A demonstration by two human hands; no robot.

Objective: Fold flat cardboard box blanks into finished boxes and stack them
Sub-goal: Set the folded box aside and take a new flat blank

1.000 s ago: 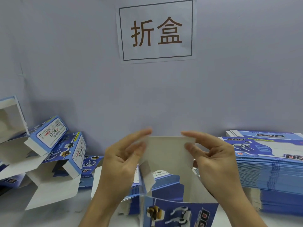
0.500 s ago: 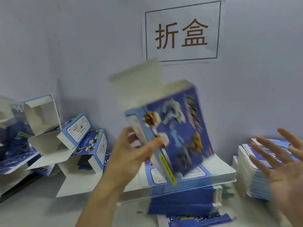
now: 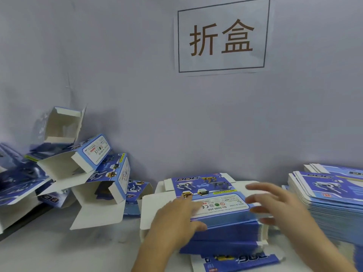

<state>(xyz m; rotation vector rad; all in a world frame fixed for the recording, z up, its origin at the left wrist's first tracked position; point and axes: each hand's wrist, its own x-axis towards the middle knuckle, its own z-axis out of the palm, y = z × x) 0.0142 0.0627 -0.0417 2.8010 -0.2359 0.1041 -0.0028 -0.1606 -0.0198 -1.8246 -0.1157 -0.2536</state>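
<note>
A stack of flat blue-and-white box blanks printed with robot dogs lies on the table in front of me. My left hand rests on the stack's near-left corner, its fingers flat on the top blank and its thumb against the front edge. Blurred by motion, my right hand has its fingers spread over the stack's right end. Several folded boxes with open flaps are heaped at the left against the wall.
A taller stack of blanks stands at the right edge. One loose blank pokes out below the middle stack. A paper sign hangs on the grey wall. Bare white table shows at the front left.
My left hand swung the folded box up and left, and now holds none. Both hands have come down onto the middle stack of blanks. My view has turned left.
</note>
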